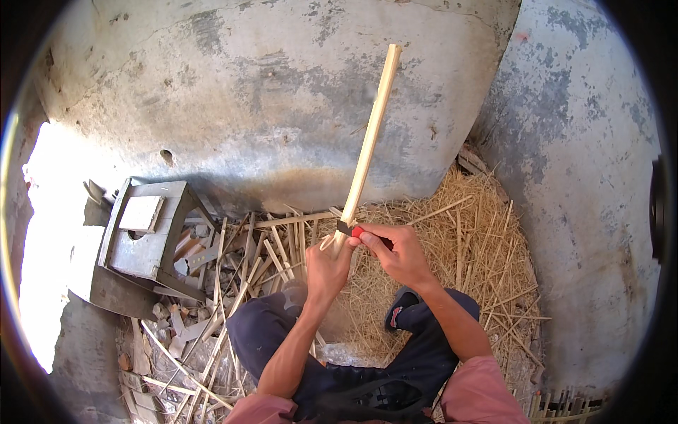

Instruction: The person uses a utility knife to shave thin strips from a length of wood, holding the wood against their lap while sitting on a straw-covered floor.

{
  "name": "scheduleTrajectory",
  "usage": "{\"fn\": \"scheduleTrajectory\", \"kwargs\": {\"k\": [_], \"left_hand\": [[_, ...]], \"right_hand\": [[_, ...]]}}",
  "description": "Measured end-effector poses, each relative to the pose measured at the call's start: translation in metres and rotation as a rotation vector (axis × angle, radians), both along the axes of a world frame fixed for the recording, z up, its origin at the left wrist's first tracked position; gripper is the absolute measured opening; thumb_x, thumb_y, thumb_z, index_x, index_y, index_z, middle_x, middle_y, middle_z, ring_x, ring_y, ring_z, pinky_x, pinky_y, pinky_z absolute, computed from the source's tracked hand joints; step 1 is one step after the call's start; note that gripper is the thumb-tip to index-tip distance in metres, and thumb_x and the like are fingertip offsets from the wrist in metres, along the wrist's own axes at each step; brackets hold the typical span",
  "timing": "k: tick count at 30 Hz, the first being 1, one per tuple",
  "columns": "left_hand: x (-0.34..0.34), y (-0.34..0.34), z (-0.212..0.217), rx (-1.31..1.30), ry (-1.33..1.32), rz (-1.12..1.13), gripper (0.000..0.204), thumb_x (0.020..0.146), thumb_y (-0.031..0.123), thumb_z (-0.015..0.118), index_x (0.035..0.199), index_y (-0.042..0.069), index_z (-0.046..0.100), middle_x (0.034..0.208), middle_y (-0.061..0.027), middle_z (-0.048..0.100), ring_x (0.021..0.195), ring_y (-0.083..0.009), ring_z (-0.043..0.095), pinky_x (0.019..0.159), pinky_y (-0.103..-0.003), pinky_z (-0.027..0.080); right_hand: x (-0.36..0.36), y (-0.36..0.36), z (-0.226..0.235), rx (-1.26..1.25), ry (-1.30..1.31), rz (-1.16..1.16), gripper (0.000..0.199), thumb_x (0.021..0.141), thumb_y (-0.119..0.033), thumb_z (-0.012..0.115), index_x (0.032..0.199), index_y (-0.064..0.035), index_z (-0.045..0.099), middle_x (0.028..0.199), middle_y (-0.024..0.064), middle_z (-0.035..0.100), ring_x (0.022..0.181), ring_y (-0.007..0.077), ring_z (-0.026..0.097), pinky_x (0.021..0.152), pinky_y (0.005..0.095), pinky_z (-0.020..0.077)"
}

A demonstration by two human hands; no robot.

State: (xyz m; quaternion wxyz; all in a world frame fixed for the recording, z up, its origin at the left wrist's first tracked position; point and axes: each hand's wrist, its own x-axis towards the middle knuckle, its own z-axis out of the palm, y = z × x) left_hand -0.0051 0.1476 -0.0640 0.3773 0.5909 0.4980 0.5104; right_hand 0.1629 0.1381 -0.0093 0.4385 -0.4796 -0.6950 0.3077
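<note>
A long, pale wooden stick (371, 138) slants up and away from me, its far end in front of the wall. My left hand (328, 270) is closed around its lower part. My right hand (397, 253) grips a knife by its red handle (357, 232), fingers pinched on it. The knife's dark, flat blade (345, 227) lies across the stick just above my left hand. A thin curled wood shaving (326, 243) sticks out beside the stick there. The stick's lowest end is hidden by my left hand.
Straw-like shavings (466, 226) are heaped on the floor ahead and to the right. Loose wooden strips (272, 254) and rubble lie to the left. A worn wooden stool-like frame (152, 230) stands at the left. Peeling walls (282, 92) rise ahead and at the right.
</note>
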Motion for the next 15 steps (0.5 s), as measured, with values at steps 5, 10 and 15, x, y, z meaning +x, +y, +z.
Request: {"fn": "scheduleTrajectory", "kwargs": {"k": [5, 10, 15], "left_hand": [[0.000, 0.003, -0.007, -0.022, -0.025, -0.004, 0.041, 0.101, 0.035, 0.074, 0.088, -0.004, 0.070, 0.055, -0.0033, 0.051, 0.055, -0.0097, 0.042, 0.050, -0.038, 0.036], [-0.001, 0.003, -0.006, -0.042, -0.051, -0.008, 0.040, 0.102, 0.036, 0.073, 0.093, -0.003, 0.072, 0.056, -0.0022, 0.052, 0.054, -0.0084, 0.044, 0.049, -0.037, 0.037], [-0.001, 0.003, -0.008, -0.038, -0.085, -0.024, 0.038, 0.102, 0.036, 0.073, 0.097, -0.002, 0.073, 0.056, -0.0019, 0.053, 0.055, -0.0084, 0.045, 0.050, -0.037, 0.037]], "right_hand": [[-0.009, 0.001, -0.012, 0.028, 0.089, -0.050, 0.025, 0.103, -0.017, 0.068, 0.119, -0.0006, 0.077, 0.069, 0.0044, 0.066, 0.058, 0.0069, 0.048, 0.053, 0.0284, 0.0379], [-0.013, 0.002, -0.020, 0.012, 0.123, -0.073, 0.024, 0.104, -0.016, 0.068, 0.120, 0.0004, 0.077, 0.070, 0.0030, 0.067, 0.059, 0.0059, 0.049, 0.053, 0.0273, 0.0384], [-0.013, 0.002, -0.022, -0.004, 0.149, -0.053, 0.023, 0.105, -0.013, 0.066, 0.120, 0.0016, 0.076, 0.073, 0.0027, 0.068, 0.062, 0.0062, 0.053, 0.055, 0.0257, 0.0416]]}}
